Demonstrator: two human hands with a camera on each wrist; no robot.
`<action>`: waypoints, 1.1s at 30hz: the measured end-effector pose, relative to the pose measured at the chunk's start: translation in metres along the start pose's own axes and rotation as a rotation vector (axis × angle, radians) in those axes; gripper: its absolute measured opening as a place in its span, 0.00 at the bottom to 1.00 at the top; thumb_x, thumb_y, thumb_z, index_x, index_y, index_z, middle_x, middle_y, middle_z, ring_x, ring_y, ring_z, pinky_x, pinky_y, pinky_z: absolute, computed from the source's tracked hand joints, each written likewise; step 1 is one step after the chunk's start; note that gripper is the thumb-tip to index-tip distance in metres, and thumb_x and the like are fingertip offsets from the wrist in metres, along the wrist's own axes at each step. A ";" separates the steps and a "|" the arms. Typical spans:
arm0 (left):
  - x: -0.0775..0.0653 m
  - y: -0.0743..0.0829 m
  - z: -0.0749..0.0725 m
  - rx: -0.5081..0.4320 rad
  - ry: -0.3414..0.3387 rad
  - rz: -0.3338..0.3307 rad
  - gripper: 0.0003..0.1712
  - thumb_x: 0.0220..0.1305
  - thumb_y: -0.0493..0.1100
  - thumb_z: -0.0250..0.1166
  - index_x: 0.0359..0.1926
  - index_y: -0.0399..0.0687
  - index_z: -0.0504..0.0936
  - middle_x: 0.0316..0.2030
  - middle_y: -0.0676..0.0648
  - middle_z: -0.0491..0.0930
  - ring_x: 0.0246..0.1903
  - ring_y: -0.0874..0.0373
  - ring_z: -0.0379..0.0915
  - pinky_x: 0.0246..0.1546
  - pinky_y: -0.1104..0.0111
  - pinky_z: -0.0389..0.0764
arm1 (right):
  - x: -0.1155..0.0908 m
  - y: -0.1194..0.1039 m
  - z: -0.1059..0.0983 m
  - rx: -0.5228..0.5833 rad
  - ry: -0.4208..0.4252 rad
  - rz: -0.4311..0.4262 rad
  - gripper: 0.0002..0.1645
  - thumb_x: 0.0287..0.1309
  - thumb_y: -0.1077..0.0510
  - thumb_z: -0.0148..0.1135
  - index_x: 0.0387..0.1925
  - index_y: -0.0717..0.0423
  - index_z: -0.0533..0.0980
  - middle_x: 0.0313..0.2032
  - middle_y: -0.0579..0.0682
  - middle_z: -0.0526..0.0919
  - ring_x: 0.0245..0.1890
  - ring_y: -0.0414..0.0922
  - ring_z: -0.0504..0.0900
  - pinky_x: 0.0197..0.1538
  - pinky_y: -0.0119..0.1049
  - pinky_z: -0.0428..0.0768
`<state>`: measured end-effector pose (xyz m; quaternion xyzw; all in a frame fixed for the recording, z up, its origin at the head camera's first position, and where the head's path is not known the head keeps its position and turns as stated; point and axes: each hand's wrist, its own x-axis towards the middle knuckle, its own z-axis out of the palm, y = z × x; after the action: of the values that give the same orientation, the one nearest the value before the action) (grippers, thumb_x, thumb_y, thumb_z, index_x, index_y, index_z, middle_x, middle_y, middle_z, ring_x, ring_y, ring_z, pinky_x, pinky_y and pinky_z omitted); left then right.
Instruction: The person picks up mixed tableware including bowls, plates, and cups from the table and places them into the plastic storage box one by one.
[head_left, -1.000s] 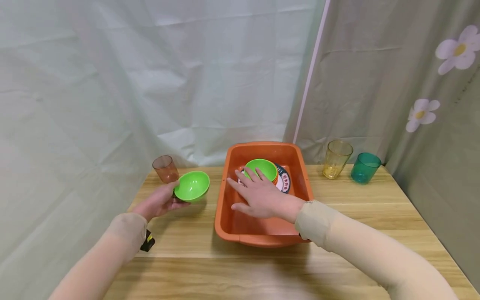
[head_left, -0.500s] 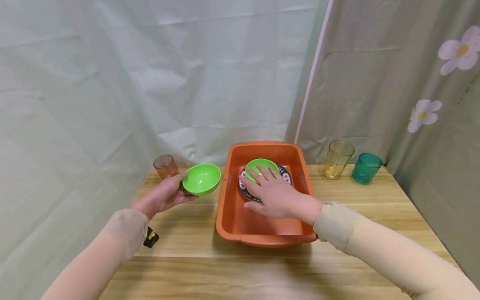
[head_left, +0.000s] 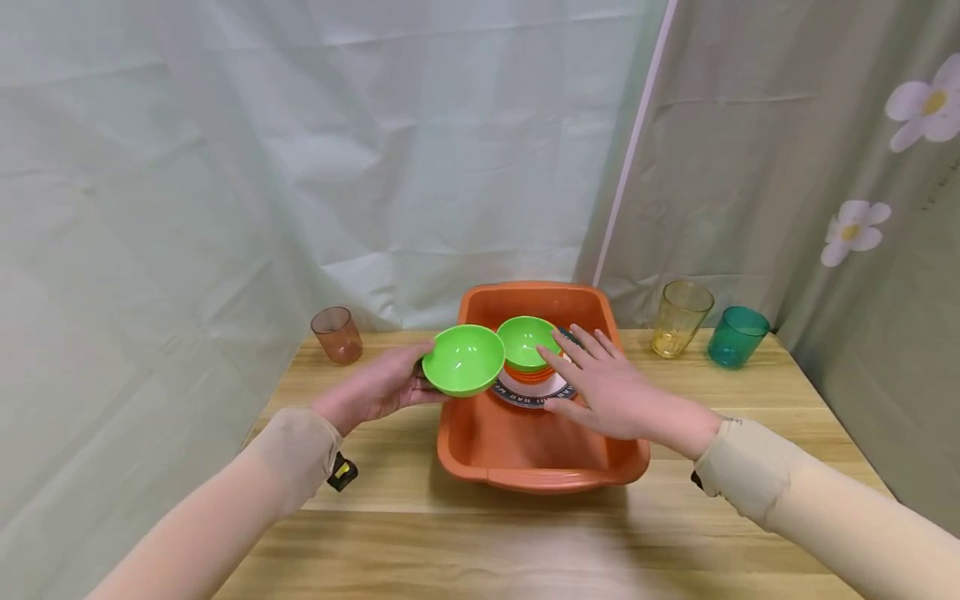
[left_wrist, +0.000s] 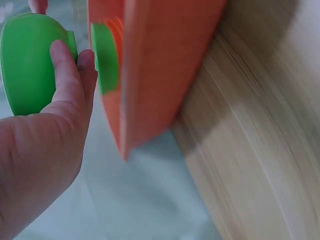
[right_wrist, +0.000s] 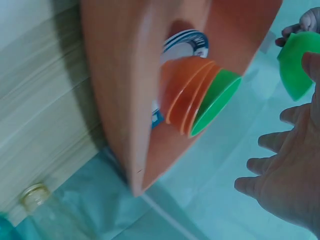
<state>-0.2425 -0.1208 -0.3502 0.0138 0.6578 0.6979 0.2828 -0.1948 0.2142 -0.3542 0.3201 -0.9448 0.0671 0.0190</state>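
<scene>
My left hand [head_left: 386, 383] grips a green bowl [head_left: 463, 361] by its left side, thumb at the rim and fingers beneath. In the head view that bowl overlaps the left rim of an orange basin [head_left: 543, 479]. Inside the basin a second green bowl [head_left: 525, 342] tops a stack of orange bowls [right_wrist: 187, 95], which stands on a plate with a dark patterned rim [head_left: 525, 398]. My right hand [head_left: 611, 387], fingers straight and spread, hovers over the basin's right part, its fingertips near the stack. Nothing is in its grasp.
A reddish cup [head_left: 337, 336] stands at the table's back left. At the back right are a yellow glass [head_left: 681, 319] and a teal cup [head_left: 738, 337]. Curtains hang behind and beside the wooden table [head_left: 390, 542].
My left hand has carried the green bowl rightward from the reddish cup to the basin's left rim. The right hand has drawn back to the right, uncovering the stacked bowls.
</scene>
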 end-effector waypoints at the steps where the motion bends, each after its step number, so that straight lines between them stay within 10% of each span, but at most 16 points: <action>1: 0.001 0.001 0.006 0.005 -0.015 0.004 0.32 0.85 0.48 0.36 0.75 0.27 0.54 0.64 0.24 0.68 0.55 0.43 0.79 0.57 0.52 0.79 | -0.004 0.003 0.000 0.005 0.001 0.005 0.48 0.72 0.28 0.47 0.82 0.44 0.49 0.81 0.54 0.45 0.80 0.58 0.36 0.77 0.58 0.38; 24: 0.015 -0.007 0.097 0.044 -0.165 -0.022 0.31 0.84 0.51 0.44 0.73 0.30 0.60 0.58 0.29 0.77 0.57 0.37 0.78 0.56 0.51 0.81 | -0.061 0.032 0.003 0.093 0.057 0.116 0.40 0.77 0.41 0.51 0.80 0.53 0.56 0.79 0.58 0.54 0.78 0.65 0.45 0.74 0.65 0.48; 33: 0.015 -0.008 0.101 0.055 -0.127 -0.035 0.31 0.84 0.51 0.45 0.72 0.30 0.60 0.55 0.31 0.80 0.53 0.39 0.81 0.53 0.53 0.83 | -0.051 0.025 -0.003 0.700 0.099 0.284 0.37 0.81 0.41 0.42 0.77 0.61 0.61 0.73 0.61 0.66 0.72 0.62 0.66 0.70 0.61 0.65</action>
<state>-0.2131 -0.0230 -0.3493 0.0547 0.6577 0.6721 0.3357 -0.1695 0.2649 -0.3577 0.1696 -0.8977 0.4029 -0.0555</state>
